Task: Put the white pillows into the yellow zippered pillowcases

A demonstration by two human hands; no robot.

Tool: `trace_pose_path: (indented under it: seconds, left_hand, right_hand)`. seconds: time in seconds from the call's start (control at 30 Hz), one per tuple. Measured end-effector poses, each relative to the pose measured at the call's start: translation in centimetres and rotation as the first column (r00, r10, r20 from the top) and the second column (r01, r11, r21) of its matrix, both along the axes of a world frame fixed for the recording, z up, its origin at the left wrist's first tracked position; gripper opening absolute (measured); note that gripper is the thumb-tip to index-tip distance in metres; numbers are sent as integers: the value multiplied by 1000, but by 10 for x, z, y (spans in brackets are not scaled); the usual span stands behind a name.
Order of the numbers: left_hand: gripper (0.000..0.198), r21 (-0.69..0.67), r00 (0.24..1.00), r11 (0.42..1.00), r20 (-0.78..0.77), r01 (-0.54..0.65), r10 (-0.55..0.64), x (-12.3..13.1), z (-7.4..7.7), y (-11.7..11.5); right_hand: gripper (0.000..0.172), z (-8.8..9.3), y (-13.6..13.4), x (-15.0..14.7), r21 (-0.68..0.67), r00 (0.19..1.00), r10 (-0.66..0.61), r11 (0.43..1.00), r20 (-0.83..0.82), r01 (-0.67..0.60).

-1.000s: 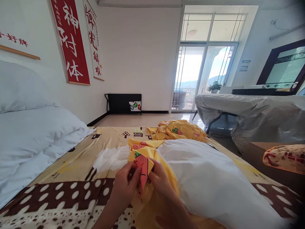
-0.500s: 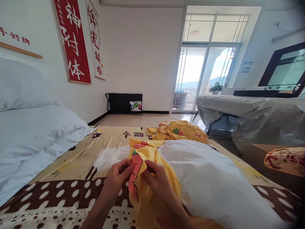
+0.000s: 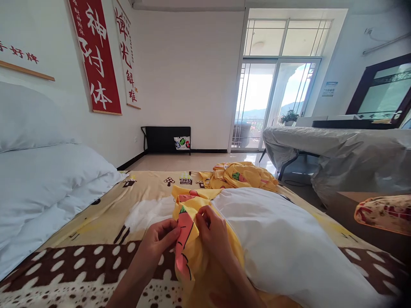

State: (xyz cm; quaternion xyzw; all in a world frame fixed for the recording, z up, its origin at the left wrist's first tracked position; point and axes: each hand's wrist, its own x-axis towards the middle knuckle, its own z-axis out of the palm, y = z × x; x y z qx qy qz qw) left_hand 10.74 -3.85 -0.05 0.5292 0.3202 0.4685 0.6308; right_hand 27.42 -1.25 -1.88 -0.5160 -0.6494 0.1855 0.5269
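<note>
A yellow pillowcase [image 3: 192, 256] printed with carrots lies bunched at the near end of a white pillow [image 3: 282, 239] on the bed. My left hand [image 3: 159, 241] pinches the pillowcase's edge from the left, fingers closed on the fabric. My right hand [image 3: 213, 233] grips the same edge from the right, close against the pillow. The two hands are almost touching, with a carrot print between them.
The bed carries a tan and brown dotted blanket [image 3: 96, 261]. A white duvet and pillow [image 3: 48, 171] are piled at the left. More yellow carrot fabric [image 3: 240, 175] lies beyond the pillow. A plastic-covered sofa [image 3: 346, 154] stands to the right, glass doors behind.
My hands have shifted along the pillowcase's edge; the carrot print now hangs lower and longer between them. The pillow has not visibly moved.
</note>
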Motion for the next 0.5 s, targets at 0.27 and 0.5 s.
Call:
trace_pose_path:
  seconds: [0.27,0.5]
  left_hand:
    - [26,-89,986,994,148,-66,79,1,-1,9]
    - [28,-100,988,993,133,-63,76,2,0,5]
  right_hand:
    - [18,-3,2,3,-47,989,-42,998,142,49]
    - [10,7,-10,5,-34,999,-34,999,10,35]
